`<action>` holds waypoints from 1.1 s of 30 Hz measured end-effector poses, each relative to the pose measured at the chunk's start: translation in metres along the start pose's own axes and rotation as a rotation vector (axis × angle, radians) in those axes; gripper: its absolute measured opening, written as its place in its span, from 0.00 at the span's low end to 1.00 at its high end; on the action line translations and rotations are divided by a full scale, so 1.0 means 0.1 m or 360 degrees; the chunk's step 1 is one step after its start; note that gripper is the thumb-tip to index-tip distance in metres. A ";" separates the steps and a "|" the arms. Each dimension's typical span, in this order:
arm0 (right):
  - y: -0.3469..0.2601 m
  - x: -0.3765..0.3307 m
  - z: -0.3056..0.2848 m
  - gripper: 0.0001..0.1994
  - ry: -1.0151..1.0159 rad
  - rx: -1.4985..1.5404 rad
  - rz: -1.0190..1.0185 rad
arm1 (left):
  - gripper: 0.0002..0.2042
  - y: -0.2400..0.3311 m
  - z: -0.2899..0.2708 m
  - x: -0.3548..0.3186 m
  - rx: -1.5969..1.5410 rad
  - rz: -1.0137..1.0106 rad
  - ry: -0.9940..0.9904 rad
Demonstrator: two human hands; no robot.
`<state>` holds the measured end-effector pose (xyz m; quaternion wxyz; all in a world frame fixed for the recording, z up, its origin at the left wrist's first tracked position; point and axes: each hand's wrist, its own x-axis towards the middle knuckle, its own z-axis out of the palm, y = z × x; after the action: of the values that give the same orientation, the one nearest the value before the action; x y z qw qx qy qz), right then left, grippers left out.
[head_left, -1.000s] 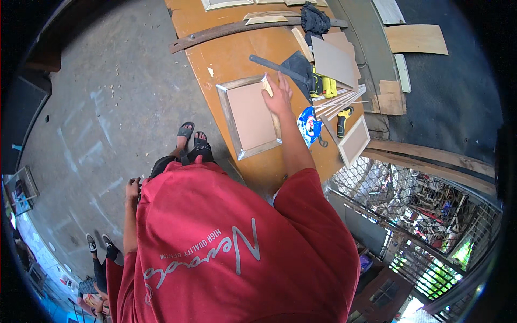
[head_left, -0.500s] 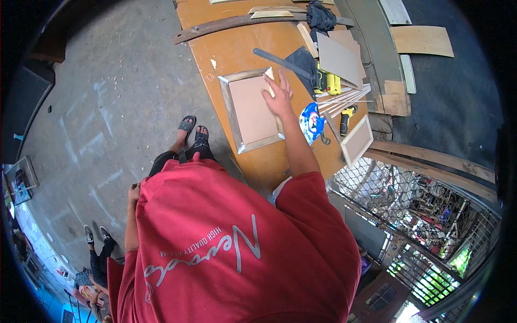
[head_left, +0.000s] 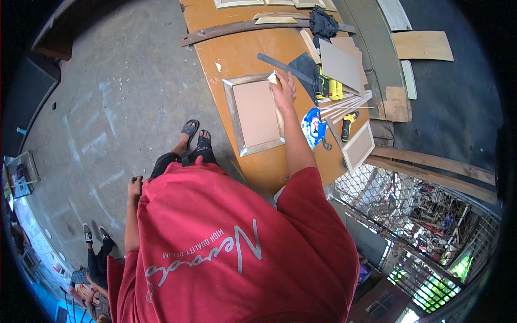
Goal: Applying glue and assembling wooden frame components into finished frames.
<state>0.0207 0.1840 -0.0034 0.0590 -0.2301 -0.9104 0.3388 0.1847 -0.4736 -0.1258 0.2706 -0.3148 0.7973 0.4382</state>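
A wooden picture frame (head_left: 233, 114) with a flat pinkish-brown backing panel lies on the orange-brown table; white filler marks its corners. My right hand (head_left: 284, 92) is at the frame's far right corner, thumb and fingers closed round a small pale block (head_left: 273, 79) that touches the corner; its exact kind is too small to tell. My left hand (head_left: 134, 187) hangs low at my left side beside the red shirt, fingers curled; whatever they may hold is hidden.
Right of the frame lie a metal ruler (head_left: 285, 68), a blue-and-white packet (head_left: 313, 128), thin strips (head_left: 344, 107), a yellow-and-black power tool (head_left: 349, 125) and a smaller frame (head_left: 358, 146). A long wooden bar (head_left: 231, 31) crosses the far table. Another person's legs (head_left: 99, 258) show lower left.
My right hand has shifted slightly toward the frame's far right corner, its fingers drawn closer round the pale block. The view has moved a little; my left hand stays at my side.
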 end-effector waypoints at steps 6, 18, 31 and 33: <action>0.04 0.01 -0.02 0.29 0.0042 -0.0140 -0.0091 | 0.19 -0.23 0.00 -0.02 0.0130 0.0011 0.0048; 0.02 -0.03 -0.07 0.30 -0.0042 -0.0233 -0.0122 | 0.24 -0.79 -0.02 0.11 0.0330 -0.0061 0.0067; 0.09 -0.13 -0.12 0.24 -0.0108 -0.0022 -0.0318 | 0.22 -0.60 0.12 0.30 0.0226 0.0006 0.0034; 0.02 -0.05 -0.12 0.24 -0.0025 0.0142 -0.0117 | 0.22 -0.60 0.11 0.30 0.0188 0.0021 0.0074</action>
<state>0.0287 0.1902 0.0054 0.0746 -0.1910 -0.9026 0.3784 0.2114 -0.4967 -0.1839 0.2671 -0.3030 0.8299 0.3849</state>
